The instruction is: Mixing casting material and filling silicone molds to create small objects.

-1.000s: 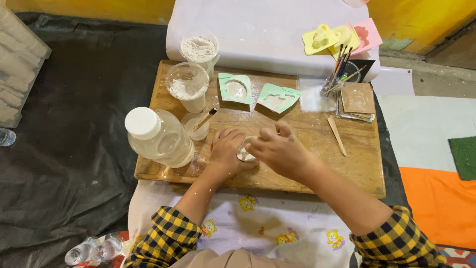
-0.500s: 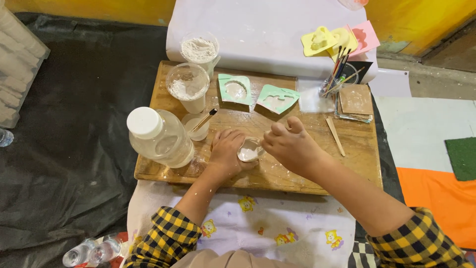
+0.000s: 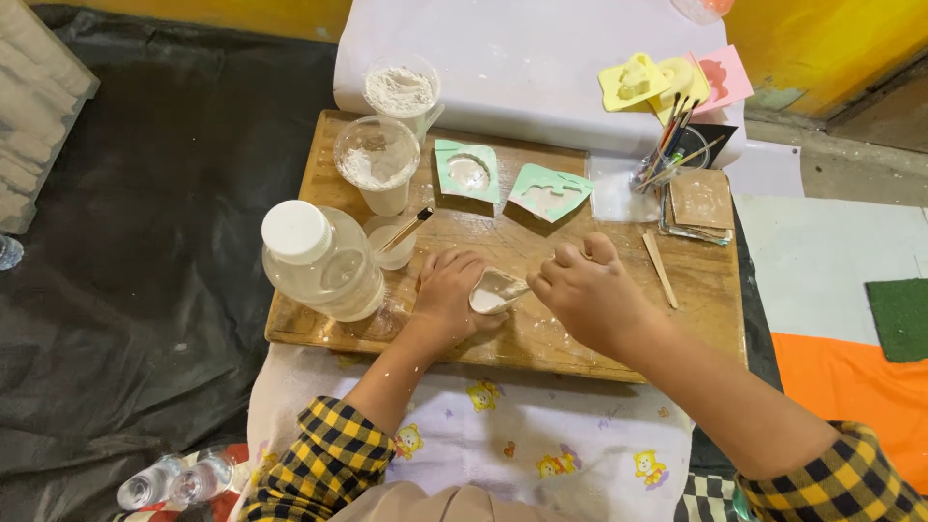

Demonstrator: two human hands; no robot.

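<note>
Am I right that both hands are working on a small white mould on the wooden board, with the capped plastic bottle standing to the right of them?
Not quite: in the head view the capped plastic bottle stands to the left of the hands, not the right. The left hand and right hand do meet at the small white mould on the wooden board.

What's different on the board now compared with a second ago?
The right hand drew back to the right, off the small white mould, so the mould now shows. The left hand stayed on the mould, holding it tilted. The bottle, the powder cups, the green moulds and the wooden stick stayed put.
</note>
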